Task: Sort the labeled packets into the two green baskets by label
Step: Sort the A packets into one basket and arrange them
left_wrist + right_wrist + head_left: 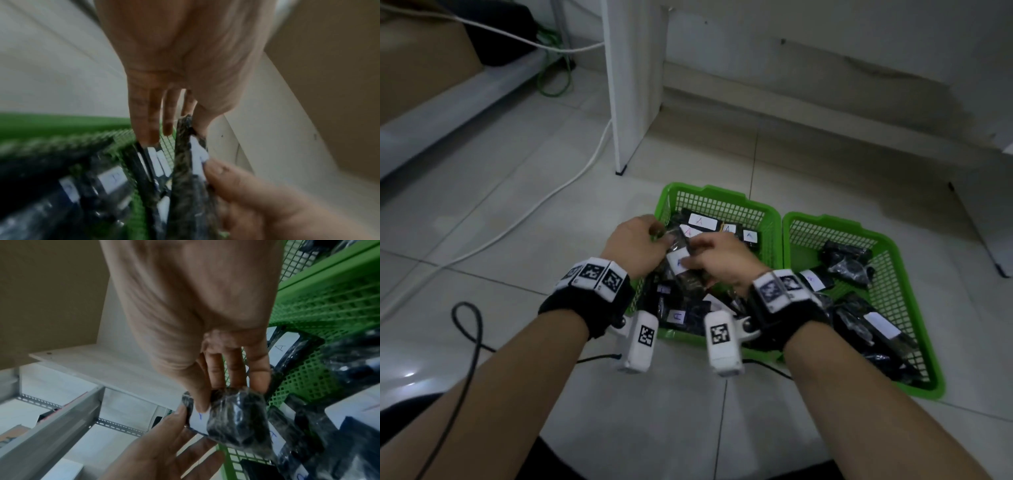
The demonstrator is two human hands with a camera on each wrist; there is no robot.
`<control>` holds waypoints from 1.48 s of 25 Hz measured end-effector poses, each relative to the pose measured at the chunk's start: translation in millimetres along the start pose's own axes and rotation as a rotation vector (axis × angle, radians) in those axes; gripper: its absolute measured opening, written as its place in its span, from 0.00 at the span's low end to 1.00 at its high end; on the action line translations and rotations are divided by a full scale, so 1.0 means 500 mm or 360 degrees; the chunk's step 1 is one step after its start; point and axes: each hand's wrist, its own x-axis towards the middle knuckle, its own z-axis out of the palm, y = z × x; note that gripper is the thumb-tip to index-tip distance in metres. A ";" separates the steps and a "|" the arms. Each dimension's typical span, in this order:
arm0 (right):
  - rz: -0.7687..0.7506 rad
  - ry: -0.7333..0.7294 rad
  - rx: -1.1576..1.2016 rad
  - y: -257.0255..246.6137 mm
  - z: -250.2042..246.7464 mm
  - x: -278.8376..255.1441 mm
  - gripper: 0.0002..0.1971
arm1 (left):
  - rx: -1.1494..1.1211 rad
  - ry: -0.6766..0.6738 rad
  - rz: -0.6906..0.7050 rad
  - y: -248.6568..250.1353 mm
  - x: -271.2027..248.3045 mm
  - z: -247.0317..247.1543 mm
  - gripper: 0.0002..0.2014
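Note:
Two green mesh baskets stand side by side on the tiled floor. The left basket holds several black packets with white labels marked A. The right basket holds more black packets, their labels too blurred to read. Both hands hold one black packet above the left basket. My left hand pinches its far end between thumb and forefinger. My right hand grips its body, the thumb covering part of the white label with blue writing.
A white furniture leg stands on the floor behind the baskets. A white cable runs across the tiles at left, and a black cable loops near my left forearm. A grey metal shelf rail lies to the left.

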 end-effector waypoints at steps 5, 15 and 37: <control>-0.0150 0.0168 0.0372 0.028 -0.080 -0.056 0.15 | -0.1285 -0.0260 -0.0187 0.068 -0.020 -0.006 0.18; -0.0061 0.0535 -0.0961 0.141 -0.138 -0.063 0.15 | 0.0063 -0.0230 0.0300 0.166 0.167 0.012 0.12; -0.0250 0.0614 -0.1099 0.166 -0.140 -0.034 0.09 | 0.1540 -0.0312 0.0715 0.093 0.276 0.167 0.26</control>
